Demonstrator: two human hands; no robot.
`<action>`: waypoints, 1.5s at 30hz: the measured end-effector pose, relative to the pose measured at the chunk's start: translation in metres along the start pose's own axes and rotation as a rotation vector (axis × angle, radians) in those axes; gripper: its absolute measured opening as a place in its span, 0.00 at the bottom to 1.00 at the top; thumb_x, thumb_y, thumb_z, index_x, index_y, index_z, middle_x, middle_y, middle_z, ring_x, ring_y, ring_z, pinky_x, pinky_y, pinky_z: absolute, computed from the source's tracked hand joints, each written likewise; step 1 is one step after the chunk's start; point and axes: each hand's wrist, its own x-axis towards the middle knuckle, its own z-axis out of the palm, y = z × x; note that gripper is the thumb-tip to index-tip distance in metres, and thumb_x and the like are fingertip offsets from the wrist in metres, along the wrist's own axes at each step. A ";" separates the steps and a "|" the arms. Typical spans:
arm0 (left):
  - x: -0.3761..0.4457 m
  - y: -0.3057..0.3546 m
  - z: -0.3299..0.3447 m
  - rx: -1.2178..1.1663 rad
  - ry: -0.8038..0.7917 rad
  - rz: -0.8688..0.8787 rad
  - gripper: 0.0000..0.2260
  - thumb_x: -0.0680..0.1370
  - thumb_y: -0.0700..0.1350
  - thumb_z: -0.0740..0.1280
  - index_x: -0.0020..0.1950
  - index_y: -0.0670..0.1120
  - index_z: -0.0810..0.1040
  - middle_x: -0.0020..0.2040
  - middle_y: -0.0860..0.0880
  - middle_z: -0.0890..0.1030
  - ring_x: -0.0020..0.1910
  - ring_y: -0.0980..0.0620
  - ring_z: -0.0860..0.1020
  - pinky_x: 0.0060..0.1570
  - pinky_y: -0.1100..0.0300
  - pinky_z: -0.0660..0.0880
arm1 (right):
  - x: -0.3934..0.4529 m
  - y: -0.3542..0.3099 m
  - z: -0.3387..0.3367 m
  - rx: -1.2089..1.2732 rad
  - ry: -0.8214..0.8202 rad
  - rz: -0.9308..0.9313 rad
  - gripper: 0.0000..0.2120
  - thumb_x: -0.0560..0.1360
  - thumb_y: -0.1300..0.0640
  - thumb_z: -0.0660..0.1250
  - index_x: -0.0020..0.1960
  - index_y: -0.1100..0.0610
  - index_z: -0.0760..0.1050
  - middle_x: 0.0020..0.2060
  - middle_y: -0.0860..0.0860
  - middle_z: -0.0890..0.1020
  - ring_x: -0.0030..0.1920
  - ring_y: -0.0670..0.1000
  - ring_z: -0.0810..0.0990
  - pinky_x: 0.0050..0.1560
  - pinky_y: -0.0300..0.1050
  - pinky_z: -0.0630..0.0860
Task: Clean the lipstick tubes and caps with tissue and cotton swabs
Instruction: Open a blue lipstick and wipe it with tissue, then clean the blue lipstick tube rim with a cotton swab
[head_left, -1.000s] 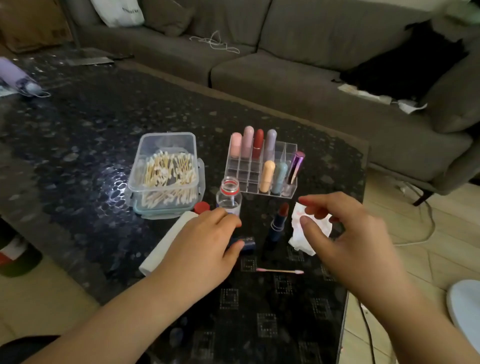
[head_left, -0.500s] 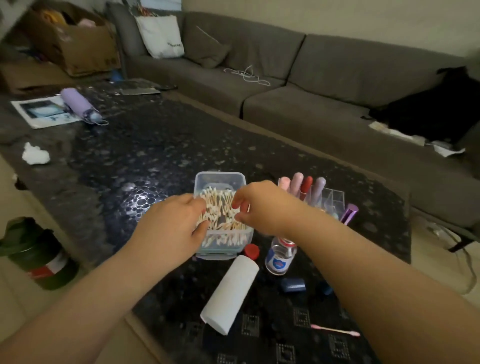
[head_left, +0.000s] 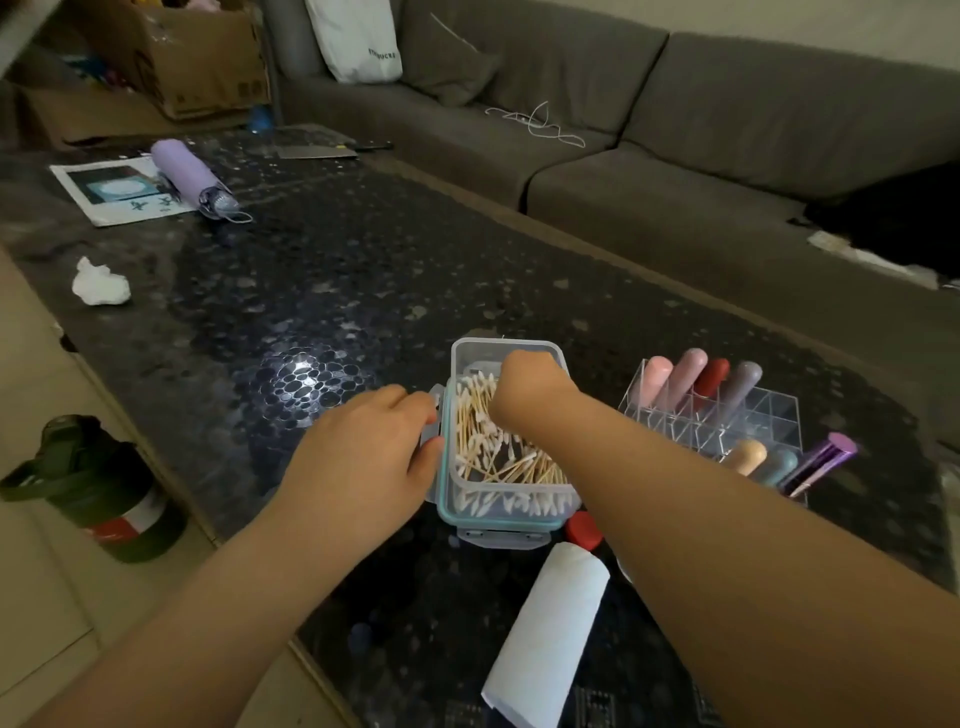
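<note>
A clear cotton swab box with a teal rim stands open on the dark table, full of wooden-stick swabs. My left hand grips the box's left wall and latch. My right hand dips into the box from above; its fingertips are hidden among the swabs. A white tissue roll lies in front of the box. To the right, a clear organizer holds several lipsticks, with a purple tube at its near right corner. My right forearm hides the table beside the roll.
A red bottle cap sits by the box's near right corner. A crumpled tissue, a purple umbrella and a printed sheet lie at the far left. A green bottle stands on the floor, left of the table edge. A grey sofa runs behind.
Both hands have left the lipstick and tissue near the front and moved to the swab box. The left now holds its side, and the right has gone deeper into the swabs.
</note>
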 end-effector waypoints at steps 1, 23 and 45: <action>0.000 0.000 0.000 -0.006 0.000 0.001 0.10 0.79 0.51 0.60 0.56 0.49 0.75 0.49 0.53 0.76 0.49 0.54 0.74 0.48 0.59 0.73 | 0.001 -0.001 0.000 -0.004 -0.009 0.010 0.18 0.78 0.61 0.62 0.68 0.62 0.69 0.62 0.58 0.75 0.61 0.58 0.75 0.60 0.48 0.74; -0.008 0.019 -0.018 -0.032 0.013 -0.005 0.08 0.78 0.50 0.62 0.54 0.49 0.76 0.48 0.53 0.77 0.49 0.52 0.76 0.46 0.57 0.74 | -0.020 0.012 -0.008 0.246 -0.003 0.116 0.04 0.73 0.60 0.68 0.45 0.60 0.74 0.42 0.54 0.80 0.45 0.52 0.81 0.33 0.40 0.73; -0.020 0.084 -0.036 -0.122 0.028 0.083 0.08 0.79 0.52 0.61 0.55 0.53 0.75 0.51 0.57 0.77 0.48 0.58 0.74 0.45 0.64 0.72 | -0.160 0.104 -0.051 1.033 0.112 -0.083 0.02 0.75 0.59 0.68 0.45 0.54 0.80 0.39 0.50 0.84 0.40 0.45 0.81 0.42 0.38 0.77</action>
